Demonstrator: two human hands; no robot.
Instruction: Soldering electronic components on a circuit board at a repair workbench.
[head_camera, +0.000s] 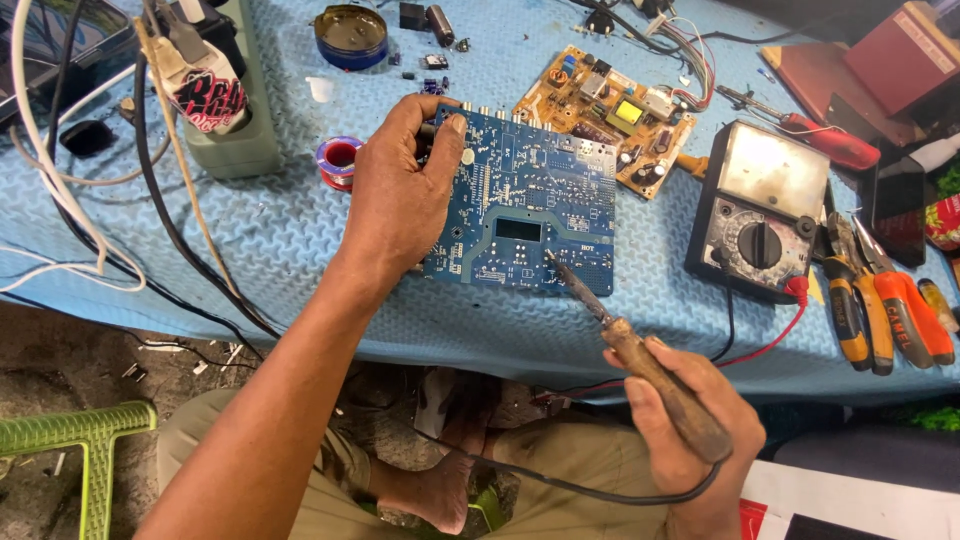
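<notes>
My right hand (685, 425) grips the soldering iron (640, 355), its axis pointing to 10 o'clock, tip touching the blue circuit board (540, 205) my left hand (405, 195) clamps on the bench (280, 240).

At about 1 o'clock from the blue circuit board, a maroon box (900, 55) lies at the worktop's far right corner. A dark phone screen (897, 207) rests at 3 o'clock. A red-black-white label (208, 97) wraps a pale-green holder at 10 o'clock. The multimeter's rectangular dial window (773, 172) sits at 3 o'clock.
</notes>
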